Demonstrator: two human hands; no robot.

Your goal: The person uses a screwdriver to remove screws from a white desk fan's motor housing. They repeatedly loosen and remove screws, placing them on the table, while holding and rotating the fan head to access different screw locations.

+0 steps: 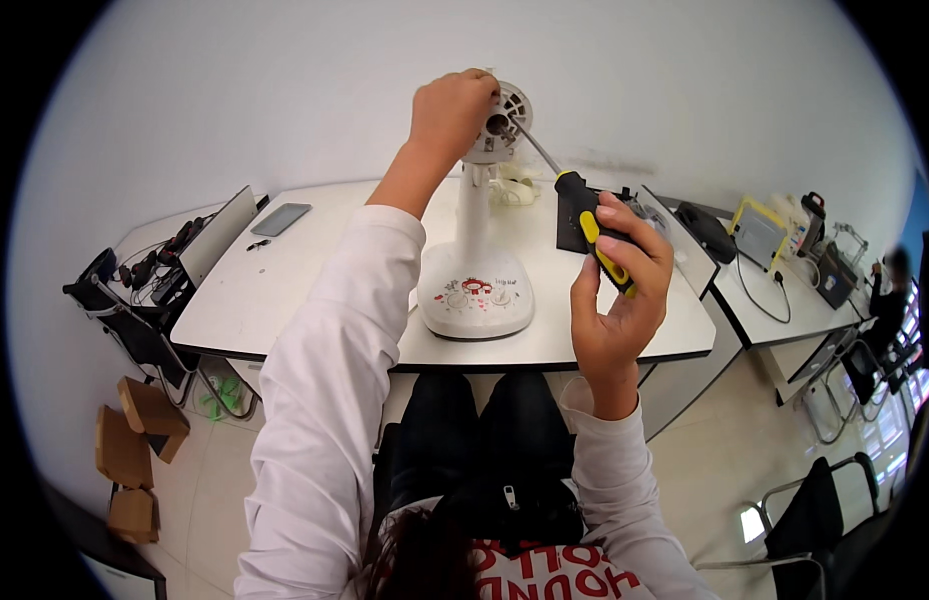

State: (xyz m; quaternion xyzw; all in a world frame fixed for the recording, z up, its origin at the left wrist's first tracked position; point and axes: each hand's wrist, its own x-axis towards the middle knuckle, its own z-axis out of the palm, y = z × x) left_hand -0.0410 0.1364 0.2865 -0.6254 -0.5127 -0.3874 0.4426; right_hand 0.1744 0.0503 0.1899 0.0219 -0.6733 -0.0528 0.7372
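Observation:
A white desk fan (pixel 477 215) without blades or grille stands upright on the table, its round base printed with a small red cartoon. My left hand (pixel 451 115) is closed over the left edge of its motor housing (pixel 518 101); the fingertips are partly hidden behind the hand. In my right hand (pixel 628 300) is a screwdriver (pixel 577 200) with a black and yellow handle, gripped between thumb and fingers. Its metal shaft slants up to the left, and the tip reaches the slotted housing near the dark central opening. Whether it sits in a screw, I cannot tell.
The white table (pixel 275 290) carries a grey phone-like slab (pixel 282 219) and a small black item (pixel 258 245) at left. Behind the fan lies a pale translucent part (pixel 517 188). Cardboard boxes (pixel 125 445) sit on the floor at left; a black chair (pixel 815 520) stands at right.

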